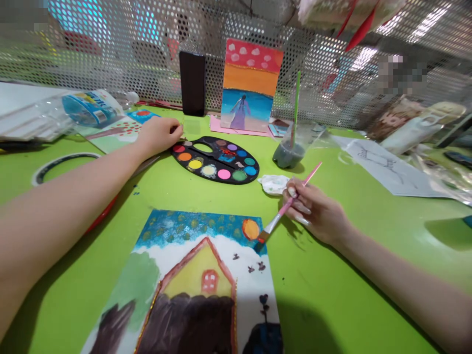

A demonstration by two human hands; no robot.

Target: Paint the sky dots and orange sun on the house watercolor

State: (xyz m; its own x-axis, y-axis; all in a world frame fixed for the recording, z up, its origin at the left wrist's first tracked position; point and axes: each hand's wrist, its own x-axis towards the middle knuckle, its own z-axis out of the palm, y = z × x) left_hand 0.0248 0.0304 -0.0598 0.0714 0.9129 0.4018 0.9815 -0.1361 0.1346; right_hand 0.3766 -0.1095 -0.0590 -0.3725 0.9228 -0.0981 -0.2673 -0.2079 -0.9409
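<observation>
Right hand (313,209): grip clamped on pink paintbrush (279,216), angled over house painting (191,270). Left hand (158,135): beside paint palette (213,161); grip undeterminable.

Shiny metal ferrule (273,223), smooth plastic palette (212,160)

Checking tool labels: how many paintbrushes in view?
2: the pink brush in the right hand, and the green-handled brush standing in the plastic cup, its lower end obscured. Others may be hidden.
</observation>
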